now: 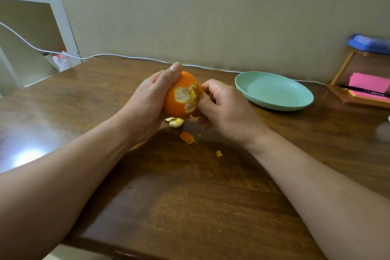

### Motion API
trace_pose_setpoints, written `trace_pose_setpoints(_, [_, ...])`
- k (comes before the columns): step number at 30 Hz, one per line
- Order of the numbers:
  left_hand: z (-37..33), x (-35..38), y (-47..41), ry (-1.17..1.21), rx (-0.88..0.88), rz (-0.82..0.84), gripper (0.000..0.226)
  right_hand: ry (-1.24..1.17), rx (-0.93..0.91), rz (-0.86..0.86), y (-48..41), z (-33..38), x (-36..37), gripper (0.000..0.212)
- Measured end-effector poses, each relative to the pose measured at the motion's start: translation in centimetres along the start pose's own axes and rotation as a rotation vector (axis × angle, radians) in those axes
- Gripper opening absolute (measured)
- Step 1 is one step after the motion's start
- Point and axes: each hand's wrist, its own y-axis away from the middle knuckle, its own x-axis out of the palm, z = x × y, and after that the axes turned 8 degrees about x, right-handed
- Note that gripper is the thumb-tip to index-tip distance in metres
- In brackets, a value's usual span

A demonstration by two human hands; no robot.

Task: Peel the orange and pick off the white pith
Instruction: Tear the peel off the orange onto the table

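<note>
Two bare hands meet over the brown wooden worktop [190,196], holding the round, partly peeled orange [176,102] just above its surface. The left hand [145,99] wraps the fruit from the side with the thumb laid over the top. Its other fingers are mostly hidden behind the fruit, but the hold looks meant to steady it and turn the opened side toward the other hand. The right hand [223,107] has its fingers [205,88] curled, pinching the torn rind edge beside the pale pith patch [184,95], a grip suited to tearing off a strip. Most of the skin is on, so peeling looks barely begun and pith-picking not yet started. Three small scraps of orange peel [174,122] lie on the worktop below the hands. A shallow, round, pale-green plate [280,93] sits near on the right, probably waiting for the cleaned fruit.
</note>
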Motion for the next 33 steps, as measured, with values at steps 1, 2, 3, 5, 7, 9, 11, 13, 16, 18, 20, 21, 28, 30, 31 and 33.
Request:
trace_pose_setpoints(1, [0.1, 0.0, -0.1, -0.003, 0.015, -0.017, 0.049, -0.051, 0.048, 0.011, -0.1, 0.0, 0.3, 0.02])
trace_pose_setpoints(2, [0.2, -0.1, -0.2, -0.019, 0.034, -0.035, 0.046, -0.119, 0.115, 0.027, -0.2, -0.1, 0.6, 0.021])
trace_pose_setpoints(3, [0.3, -0.2, -0.3, -0.046, 0.052, -0.051, 0.045, -0.192, 0.188, 0.05, -0.4, -0.1, 0.9, 0.022])
trace_pose_setpoints(5, [0.5, -0.5, -0.4, -0.112, 0.08, -0.064, 0.048, -0.344, 0.289, 0.108, -0.7, -0.2, 1.3, 0.024])
trace_pose_setpoints(7, [0.7, -0.7, -0.5, -0.161, 0.09, -0.05, 0.054, -0.466, 0.313, 0.156, -0.8, -0.4, 1.1, 0.025])
trace_pose_setpoints(9, [0.8, -0.8, -0.5, -0.183, 0.098, -0.033, 0.054, -0.523, 0.308, 0.172, -0.7, -0.4, 1.0, 0.023])
trace_pose_setpoints(11, [0.8, -0.8, -0.5, -0.187, 0.105, -0.027, 0.053, -0.522, 0.287, 0.15, -0.6, -0.4, 1.0, 0.021])
trace_pose_setpoints(13, [0.9, -0.8, -0.5, -0.181, 0.112, -0.031, 0.053, -0.502, 0.254, 0.094, -0.7, -0.4, 1.2, 0.018])
trace_pose_setpoints(16, [1.1, -0.7, -0.6, -0.159, 0.094, -0.044, 0.053, -0.468, 0.215, 0.035, -0.7, -0.4, 1.5, 0.016])
trace_pose_setpoints(18, [1.1, -0.6, -0.7, -0.112, 0.084, -0.059, 0.047, -0.457, 0.205, 0.034, -0.8, -0.4, 1.6, 0.015])
trace_pose_setpoints(20, [1.0, -0.6, -0.7, -0.062, 0.064, -0.072, 0.044, -0.411, 0.19, 0.035, -0.8, -0.5, 1.4, 0.014])
trace_pose_setpoints(21, [0.9, -0.5, -0.7, -0.032, 0.048, -0.072, 0.046, -0.362, 0.175, 0.033, -0.8, -0.5, 1.2, 0.013])
trace_pose_setpoints(28, [0.3, -0.5, -0.6, 0.038, -0.054, -0.032, 0.075, -0.045, 0.061, 0.067, -0.3, -0.2, -0.1, 0.025])
trace_pose_setpoints(30, [0.2, -0.4, -0.5, 0.03, -0.058, -0.017, 0.083, 0.007, 0.052, 0.087, -0.1, -0.1, -0.4, 0.028])
trace_pose_setpoints(31, [0.2, -0.3, -0.5, 0.023, -0.055, -0.011, 0.085, 0.014, 0.056, 0.092, -0.1, -0.1, -0.5, 0.028])
trace_pose_setpoints(33, [0.2, -0.1, -0.4, 0.003, -0.044, -0.008, 0.082, -0.016, 0.071, 0.083, -0.1, -0.2, -0.3, 0.025])
